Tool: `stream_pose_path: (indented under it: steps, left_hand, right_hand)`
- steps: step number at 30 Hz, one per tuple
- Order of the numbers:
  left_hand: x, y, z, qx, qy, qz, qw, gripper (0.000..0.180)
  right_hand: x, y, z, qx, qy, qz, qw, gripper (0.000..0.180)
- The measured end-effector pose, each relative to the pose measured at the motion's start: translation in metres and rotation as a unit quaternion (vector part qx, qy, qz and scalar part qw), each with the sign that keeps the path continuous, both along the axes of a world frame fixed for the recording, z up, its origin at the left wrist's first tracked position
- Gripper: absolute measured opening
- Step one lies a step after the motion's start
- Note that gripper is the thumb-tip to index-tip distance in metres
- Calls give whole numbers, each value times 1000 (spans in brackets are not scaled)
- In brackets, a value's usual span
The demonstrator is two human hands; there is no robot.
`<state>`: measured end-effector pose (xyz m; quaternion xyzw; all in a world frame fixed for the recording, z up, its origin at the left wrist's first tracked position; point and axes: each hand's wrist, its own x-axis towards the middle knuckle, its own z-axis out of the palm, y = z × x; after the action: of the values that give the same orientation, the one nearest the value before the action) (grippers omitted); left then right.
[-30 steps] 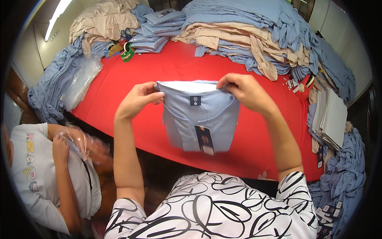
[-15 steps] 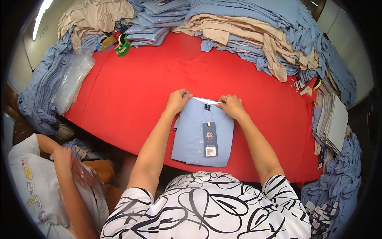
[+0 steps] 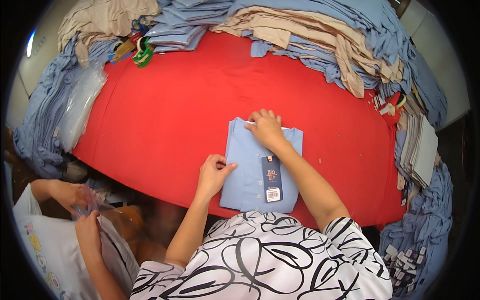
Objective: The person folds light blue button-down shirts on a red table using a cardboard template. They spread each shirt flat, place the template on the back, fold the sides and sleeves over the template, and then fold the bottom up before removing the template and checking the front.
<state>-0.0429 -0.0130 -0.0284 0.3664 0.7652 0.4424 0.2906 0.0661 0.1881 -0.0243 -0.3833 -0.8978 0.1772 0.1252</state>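
A folded light blue buttoned shirt (image 3: pixel 245 170) lies on the red-covered table right in front of me. Its dark hang tag (image 3: pixel 272 178), with a white label at the bottom, rests on the front next to the buttons. My right hand (image 3: pixel 267 130) is at the neckline, thumb and bent fingers closed on the collar edge. At the shirt's left side edge, my left hand (image 3: pixel 214 174) has its thumb and forefinger closed on the fabric, the other fingers curled. Part of the neckline and the shirt's right side are covered by my right hand and forearm.
Beige and blue garments (image 3: pixel 310 35) are heaped along the far edge, beside bagged blue shirts (image 3: pixel 177 30). Clear plastic bags (image 3: pixel 82 107) lie at left, near a green tape dispenser (image 3: pixel 143 52). Grey-white sheets (image 3: pixel 419 150) stand at right. A co-worker's hands (image 3: pixel 82 205) hold clear plastic at lower left.
My left hand has come off the collar and down to the shirt's left edge. My right hand has shifted left along the neckline. The shirt sits slightly further right in view.
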Motion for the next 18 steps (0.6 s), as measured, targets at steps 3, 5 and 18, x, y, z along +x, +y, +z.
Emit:
stream_pose_path:
  steps: [3, 5, 18]
  left_hand:
    - [-13, -8, -26, 19, -161, 32, 986, 37]
    - [-14, -2, -8, -19, -125, 10, 992, 38]
    - [-36, 113, 6, -43, -53, -38, 997, 39]
  right_hand:
    - [6, -6, 8, -1, 50, -16, 999, 33]
    - [30, 1, 19, 36, 73, -64, 995, 32]
    - [104, 26, 8, -140, 152, -175, 963, 22]
